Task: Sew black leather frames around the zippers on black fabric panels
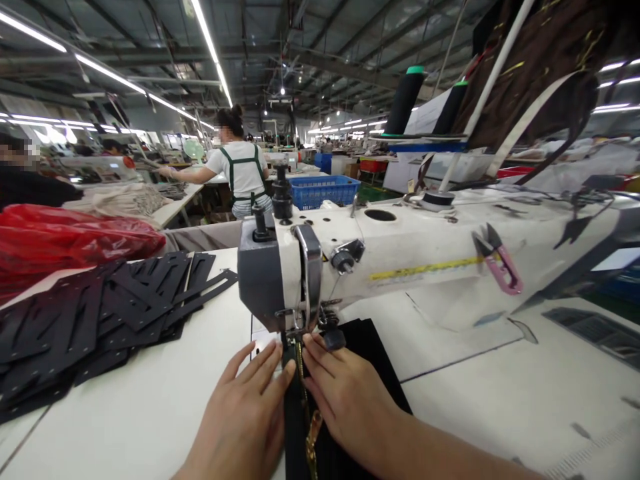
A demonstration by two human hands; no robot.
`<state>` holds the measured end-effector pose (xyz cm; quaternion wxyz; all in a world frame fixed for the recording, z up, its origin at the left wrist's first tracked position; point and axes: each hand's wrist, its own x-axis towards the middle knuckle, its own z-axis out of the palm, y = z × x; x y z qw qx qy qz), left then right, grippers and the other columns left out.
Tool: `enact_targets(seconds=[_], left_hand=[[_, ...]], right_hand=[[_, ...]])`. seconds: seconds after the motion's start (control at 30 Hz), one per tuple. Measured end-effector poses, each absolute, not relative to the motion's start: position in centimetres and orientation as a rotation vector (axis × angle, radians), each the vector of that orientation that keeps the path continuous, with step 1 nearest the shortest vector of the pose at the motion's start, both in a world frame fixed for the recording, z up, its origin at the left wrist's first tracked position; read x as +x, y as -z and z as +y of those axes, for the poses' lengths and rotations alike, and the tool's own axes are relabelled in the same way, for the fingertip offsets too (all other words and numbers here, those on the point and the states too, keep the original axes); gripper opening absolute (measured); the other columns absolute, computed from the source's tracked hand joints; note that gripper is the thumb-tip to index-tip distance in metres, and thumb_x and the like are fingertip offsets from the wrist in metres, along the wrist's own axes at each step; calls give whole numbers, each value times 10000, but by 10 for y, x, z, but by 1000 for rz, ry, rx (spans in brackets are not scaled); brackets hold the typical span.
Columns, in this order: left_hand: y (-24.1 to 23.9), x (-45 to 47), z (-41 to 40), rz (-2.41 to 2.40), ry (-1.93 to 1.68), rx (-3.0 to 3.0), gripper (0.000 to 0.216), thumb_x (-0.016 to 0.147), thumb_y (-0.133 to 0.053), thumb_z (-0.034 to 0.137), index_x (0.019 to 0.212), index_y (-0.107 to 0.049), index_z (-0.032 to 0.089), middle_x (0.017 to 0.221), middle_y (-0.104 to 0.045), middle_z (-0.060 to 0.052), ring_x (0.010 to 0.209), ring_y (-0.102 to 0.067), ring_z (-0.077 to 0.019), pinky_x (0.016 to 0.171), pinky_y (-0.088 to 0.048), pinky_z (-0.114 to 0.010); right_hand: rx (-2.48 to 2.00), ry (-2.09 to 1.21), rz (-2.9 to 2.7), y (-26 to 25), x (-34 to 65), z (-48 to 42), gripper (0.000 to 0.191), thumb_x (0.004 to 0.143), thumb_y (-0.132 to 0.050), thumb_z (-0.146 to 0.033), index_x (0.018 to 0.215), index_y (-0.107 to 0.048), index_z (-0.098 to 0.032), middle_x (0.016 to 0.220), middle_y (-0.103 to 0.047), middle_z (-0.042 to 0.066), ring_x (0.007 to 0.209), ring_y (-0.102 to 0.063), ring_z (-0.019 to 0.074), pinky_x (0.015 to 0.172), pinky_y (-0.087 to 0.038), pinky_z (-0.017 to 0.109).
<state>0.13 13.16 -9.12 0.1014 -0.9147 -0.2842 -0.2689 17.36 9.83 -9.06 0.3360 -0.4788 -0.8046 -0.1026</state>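
A sewing machine [310,267] stands in front of me, its presser foot low at the far end of a gold-toothed zipper [301,373]. Black fabric [367,347] lies under the zipper and reaches to the right of the needle area. My left hand [245,407] rests on the zipper's left edge, fingers stretched forward and spread a little. On the other side, my right hand [350,393] lies flat over the black fabric, fingertips close to the foot. A gold zipper pull [313,433] hangs between both hands. The needle tip itself is hidden.
Black slotted pieces [115,307] are heaped on the left of the table, beside a red plastic bag [75,240]. Pink-handled thread snips [500,263] sit on the machine arm. Thread cones [405,100] stand above. Behind are a blue basket [325,191] and a person [243,167].
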Motion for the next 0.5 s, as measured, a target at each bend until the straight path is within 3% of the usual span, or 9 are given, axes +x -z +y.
enact_targets(seconds=[0.2,0.5], left_hand=[[76,1,130,-899,648,-2821,379,709,-434,145,1031,-630,193,1139,-611,-78,1131,-497,-261,1013,-275,-503],[71,2,129,-876,610,-2870,406,677,-452,132,1048,-614,162,1129,-610,-102,1132,-498,-256,1045,-237,-517]], right_hand=[[-1325,223,-2195,88,174,95,268,840,-467,-120,1030,-624,-14,1130,-595,173,1070,-542,244,964,-425,341],[-1278,221,-2222,87,178,97,280,832,-459,-105,1035,-621,0,1097,-611,176,1038,-560,256,940,-447,355]])
